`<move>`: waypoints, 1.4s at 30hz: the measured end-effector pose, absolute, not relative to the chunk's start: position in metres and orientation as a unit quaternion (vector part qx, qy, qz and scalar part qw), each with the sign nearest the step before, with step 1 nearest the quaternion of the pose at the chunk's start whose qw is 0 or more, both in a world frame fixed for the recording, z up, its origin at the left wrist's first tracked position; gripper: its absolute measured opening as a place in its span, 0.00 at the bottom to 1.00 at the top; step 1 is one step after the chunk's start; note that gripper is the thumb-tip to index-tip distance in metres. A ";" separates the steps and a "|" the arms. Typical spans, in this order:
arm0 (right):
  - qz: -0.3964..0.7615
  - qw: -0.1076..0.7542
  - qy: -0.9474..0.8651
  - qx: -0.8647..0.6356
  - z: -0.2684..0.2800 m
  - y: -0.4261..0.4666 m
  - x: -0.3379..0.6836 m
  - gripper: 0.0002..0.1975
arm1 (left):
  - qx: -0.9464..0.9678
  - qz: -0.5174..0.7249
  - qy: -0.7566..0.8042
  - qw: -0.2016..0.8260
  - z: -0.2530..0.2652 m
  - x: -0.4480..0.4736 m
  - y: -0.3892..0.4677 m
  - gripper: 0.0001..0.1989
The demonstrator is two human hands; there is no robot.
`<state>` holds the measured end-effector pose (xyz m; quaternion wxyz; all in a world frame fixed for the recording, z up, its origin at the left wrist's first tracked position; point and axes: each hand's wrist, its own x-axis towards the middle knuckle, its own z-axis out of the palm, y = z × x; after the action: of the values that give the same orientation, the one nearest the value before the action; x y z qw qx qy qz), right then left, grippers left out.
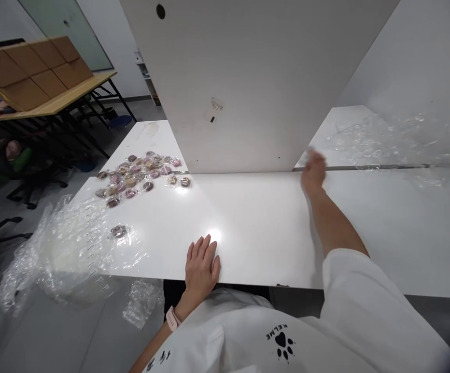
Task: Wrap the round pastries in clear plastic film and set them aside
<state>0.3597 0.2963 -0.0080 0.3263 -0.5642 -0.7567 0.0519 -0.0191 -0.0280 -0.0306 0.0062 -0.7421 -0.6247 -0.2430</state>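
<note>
My left hand rests palm down near the front edge of the white table, fingers stretched out, holding nothing. Reaching far forward, my right hand is beside the lower right edge of an upright white panel. Its fingers look curled and somewhat blurred; a small pale patch shows at the fingertips, too unclear to name. Many small wrapped pieces, pink, yellow and dark in clear film, lie in a loose group on the left. Two more sit near the panel's foot, and a dark wrapped piece lies apart, closer to me.
Clear plastic film hangs over the table's left front corner. More crumpled clear film spreads across the right rear. A gap runs along the table behind my right hand. Cardboard boxes stand on a wooden desk, where a person sits.
</note>
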 end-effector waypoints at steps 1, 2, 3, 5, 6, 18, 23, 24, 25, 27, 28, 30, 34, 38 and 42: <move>0.070 0.315 -0.749 -0.578 -0.014 0.302 0.355 0.21 | -0.742 -0.243 -0.624 0.008 -0.031 -0.019 -0.028 0.22; 0.068 0.306 -0.727 -0.611 -0.020 0.306 0.352 0.18 | -0.743 -0.243 -0.624 0.010 -0.032 -0.020 -0.028 0.23; 0.063 0.298 -0.703 -0.643 -0.024 0.308 0.350 0.16 | -0.744 -0.242 -0.623 0.011 -0.033 -0.020 -0.028 0.23; 0.065 0.286 -0.677 -0.675 -0.028 0.311 0.354 0.19 | -0.746 -0.238 -0.622 0.013 -0.034 -0.021 -0.028 0.24; 0.054 0.288 -0.655 -0.696 -0.028 0.311 0.361 0.21 | -0.748 -0.236 -0.621 0.014 -0.034 -0.021 -0.027 0.25; 0.045 0.151 -0.485 -0.860 -0.030 0.243 0.501 0.29 | -0.763 -0.228 -0.602 0.060 -0.037 -0.022 -0.025 0.26; 0.026 0.130 -0.529 -0.838 -0.042 0.159 0.451 0.29 | -0.760 -0.238 -0.601 0.065 -0.040 -0.021 -0.024 0.23; 0.018 0.128 -0.550 -0.825 -0.046 0.135 0.430 0.29 | -0.758 -0.242 -0.603 0.061 -0.041 -0.021 -0.024 0.23; 0.004 0.134 -0.574 -0.808 -0.049 0.110 0.406 0.29 | -0.755 -0.247 -0.605 0.054 -0.041 -0.020 -0.024 0.22; -0.005 0.160 -0.623 -0.766 -0.054 0.057 0.347 0.29 | -0.749 -0.256 -0.610 0.033 -0.041 -0.019 -0.024 0.21; -0.005 0.181 -0.642 -0.745 -0.053 0.031 0.315 0.28 | -0.744 -0.261 -0.614 0.017 -0.040 -0.018 -0.024 0.20; 0.015 0.233 -0.691 -0.684 -0.043 -0.015 0.253 0.25 | -0.731 -0.282 -0.621 -0.028 -0.034 -0.018 -0.023 0.17; 0.159 0.360 -0.780 -0.486 0.005 -0.066 0.179 0.16 | -0.678 -0.360 -0.614 -0.182 -0.009 -0.018 -0.021 0.16; 0.072 0.494 -0.699 -0.512 0.041 -0.057 0.197 0.09 | -0.625 -0.342 -0.657 -0.247 0.011 -0.015 -0.015 0.20; -0.055 0.375 -0.662 -0.646 0.025 -0.030 0.243 0.11 | -0.699 -0.206 -0.660 -0.182 0.007 -0.013 -0.011 0.22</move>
<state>0.2431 -0.0298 0.0247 0.3754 -0.6465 -0.6619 -0.0546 -0.0135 -0.0110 0.0073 -0.1820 -0.6987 -0.6605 -0.2063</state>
